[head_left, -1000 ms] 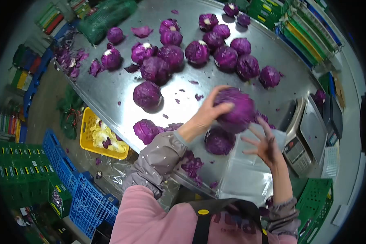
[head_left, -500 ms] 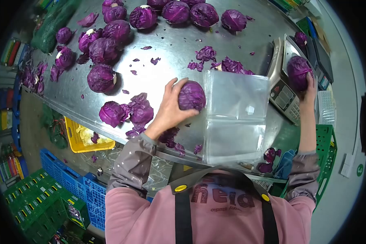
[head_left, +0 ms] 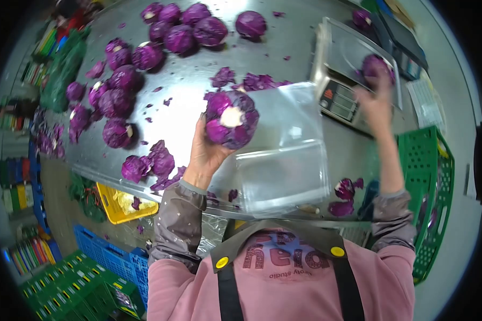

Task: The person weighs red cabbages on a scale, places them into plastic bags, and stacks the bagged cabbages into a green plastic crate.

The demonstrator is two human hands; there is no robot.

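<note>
My left hand (head_left: pixel 203 152) is wrapped round a red cabbage (head_left: pixel 243 125), holding it up with its pale cut stem facing me. Below and to the right of it lies a stack of clear plastic bags (head_left: pixel 284 176) on the steel table. My right hand (head_left: pixel 377 104), blurred by motion, is over the weighing scale (head_left: pixel 332 75) with thumb and fingers apart. Another red cabbage (head_left: pixel 370 65) rests on the scale's tray, partly behind the right fingertips.
Several red cabbages (head_left: pixel 179 38) stand across the steel table (head_left: pixel 198 69). Loose purple leaves (head_left: pixel 162 158) lie near its front edge. A yellow crate (head_left: pixel 112 206) sits below on the left; green crates (head_left: pixel 423 214) stand at the right.
The left hand has lifted and turned its cabbage so the stem shows. The right hand has come off the cabbage on the scale and drawn inward. The camera view has shifted.
</note>
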